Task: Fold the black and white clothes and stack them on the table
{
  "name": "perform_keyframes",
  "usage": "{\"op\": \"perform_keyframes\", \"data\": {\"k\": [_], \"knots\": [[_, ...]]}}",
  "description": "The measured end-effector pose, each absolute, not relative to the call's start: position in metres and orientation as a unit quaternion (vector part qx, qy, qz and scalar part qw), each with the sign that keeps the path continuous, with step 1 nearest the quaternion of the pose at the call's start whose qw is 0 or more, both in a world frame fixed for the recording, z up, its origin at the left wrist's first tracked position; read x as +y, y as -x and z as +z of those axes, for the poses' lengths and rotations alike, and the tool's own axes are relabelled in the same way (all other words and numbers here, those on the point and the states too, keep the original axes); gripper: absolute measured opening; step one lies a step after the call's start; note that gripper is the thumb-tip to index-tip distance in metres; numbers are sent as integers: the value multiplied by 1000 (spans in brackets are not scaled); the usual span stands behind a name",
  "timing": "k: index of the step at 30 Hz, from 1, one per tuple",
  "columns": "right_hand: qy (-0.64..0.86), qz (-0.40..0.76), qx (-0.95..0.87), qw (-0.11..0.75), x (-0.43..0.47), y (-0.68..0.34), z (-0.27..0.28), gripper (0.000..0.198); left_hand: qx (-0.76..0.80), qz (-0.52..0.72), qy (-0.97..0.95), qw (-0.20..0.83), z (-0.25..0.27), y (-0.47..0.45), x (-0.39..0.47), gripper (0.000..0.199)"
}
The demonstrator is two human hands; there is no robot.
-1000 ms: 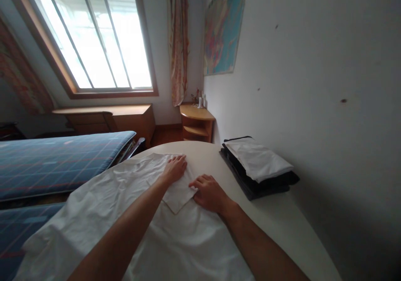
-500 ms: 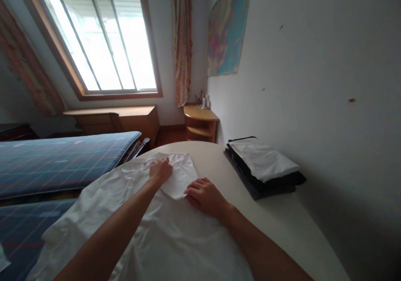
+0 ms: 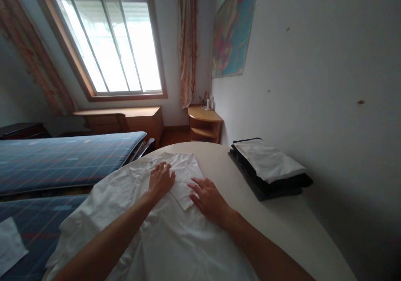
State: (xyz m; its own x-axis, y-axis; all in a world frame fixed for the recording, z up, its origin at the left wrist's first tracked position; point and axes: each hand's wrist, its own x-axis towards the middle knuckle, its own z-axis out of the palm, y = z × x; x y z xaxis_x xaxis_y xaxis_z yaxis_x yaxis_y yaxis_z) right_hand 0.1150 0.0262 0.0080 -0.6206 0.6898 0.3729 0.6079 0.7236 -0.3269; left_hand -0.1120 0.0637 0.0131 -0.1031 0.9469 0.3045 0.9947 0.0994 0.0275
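Note:
A white garment [image 3: 166, 243] lies spread over the rounded white table [image 3: 214, 155], creased on its left side. At its far right part, a section is folded over and makes a flat flap with a pointed corner. My left hand [image 3: 161, 178] rests on that section, palm down, its fingers spread. Beside the flap's right edge, my right hand [image 3: 208, 197] lies with fingers apart and fingertips touching the cloth. Neither hand grips anything. My forearms cover parts of the garment.
On the table's right, by the wall, sits a stack of folded dark clothes [image 3: 283, 189] topped with a folded white one [image 3: 269, 159]. Blue plaid mattresses [image 3: 69, 159] stand left of the table, with a white piece [image 3: 11, 247] on the lower one. A corner shelf [image 3: 205, 113] stands beyond.
My right hand's fingers have let go of the flap's corner and spread apart. The flap now lies flat. My left fingers have opened out. The view has shifted slightly left.

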Motion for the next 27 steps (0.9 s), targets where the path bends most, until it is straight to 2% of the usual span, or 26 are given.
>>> {"op": "perform_keyframes", "data": {"k": [4, 10, 21, 27], "knots": [[422, 119, -881, 179, 17, -104, 1, 54, -724, -91, 681, 50, -8, 105, 42, 53], [463, 137, -871, 92, 25, -110, -1, 61, -727, -87, 681, 8, -20, 94, 42, 63], [488, 109, -861, 93, 57, -152, -2, 58, -715, -133, 687, 3, -13, 49, 77, 63], [451, 108, -875, 135, 42, -179, 1, 52, -644, -184, 742, 28, -9, 51, 64, 50]]}}
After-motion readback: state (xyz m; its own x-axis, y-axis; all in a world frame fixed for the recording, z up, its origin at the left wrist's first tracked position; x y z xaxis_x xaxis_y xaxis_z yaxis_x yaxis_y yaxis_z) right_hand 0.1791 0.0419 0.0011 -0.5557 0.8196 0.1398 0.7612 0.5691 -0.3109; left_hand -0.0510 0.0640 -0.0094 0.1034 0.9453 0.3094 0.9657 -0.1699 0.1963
